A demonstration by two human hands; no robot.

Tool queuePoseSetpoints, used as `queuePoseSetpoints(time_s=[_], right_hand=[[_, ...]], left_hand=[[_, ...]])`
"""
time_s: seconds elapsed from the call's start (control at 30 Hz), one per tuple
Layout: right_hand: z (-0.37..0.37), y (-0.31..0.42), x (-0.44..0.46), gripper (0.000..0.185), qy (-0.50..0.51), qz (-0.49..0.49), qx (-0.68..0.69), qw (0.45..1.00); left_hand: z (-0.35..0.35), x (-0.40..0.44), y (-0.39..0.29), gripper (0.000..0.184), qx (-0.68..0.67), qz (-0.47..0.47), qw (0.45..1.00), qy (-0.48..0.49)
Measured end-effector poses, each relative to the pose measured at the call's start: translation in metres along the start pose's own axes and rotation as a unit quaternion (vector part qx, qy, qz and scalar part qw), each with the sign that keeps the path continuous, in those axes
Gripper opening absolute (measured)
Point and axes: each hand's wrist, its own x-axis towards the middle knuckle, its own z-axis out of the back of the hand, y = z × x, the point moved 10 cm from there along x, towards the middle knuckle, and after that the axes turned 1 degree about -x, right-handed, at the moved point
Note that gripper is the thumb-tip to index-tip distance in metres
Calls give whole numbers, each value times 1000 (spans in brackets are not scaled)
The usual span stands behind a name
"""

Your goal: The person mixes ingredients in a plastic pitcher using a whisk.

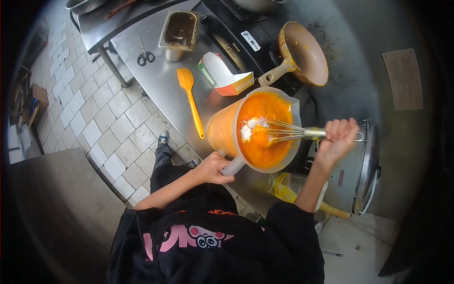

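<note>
My left hand (215,169) is closed around the handle of a large translucent plastic pitcher (221,124). Inside the pitcher is a thick orange liquid (279,154) with a clump of white powder (254,128) on its surface. Gripped by its metal handle in my right hand (336,136) is a wire whisk (288,131), whose wires reach into the liquid beside the powder. An orange spatula (190,102) lies on the steel counter to the left of the pitcher. Just beyond the pitcher stands an open paper food tray (227,78).
A pan (307,54) leans near the black stove (231,45). Farther back on the counter (161,87) are scissors (145,57) and a metal container (179,31). Close to my right forearm sits a yellow-smeared bowl (288,184). A round-lidded appliance (366,165) is at the right.
</note>
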Motion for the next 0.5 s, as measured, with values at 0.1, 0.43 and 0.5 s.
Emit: queuePoseSetpoints(time_s=[0.1,0.43,0.5], right_hand=[[-12,-42,-25,24,32,-66,-63,995],[-14,83,-3,35,-3,122,-33,992],[-23,105,-9,35,-29,147,-38,988]], left_hand=[[-1,2,0,15,11,-6,1000,5],[-1,4,-1,16,-2,7,1000,28],[-4,4,0,16,-8,6,999,44]])
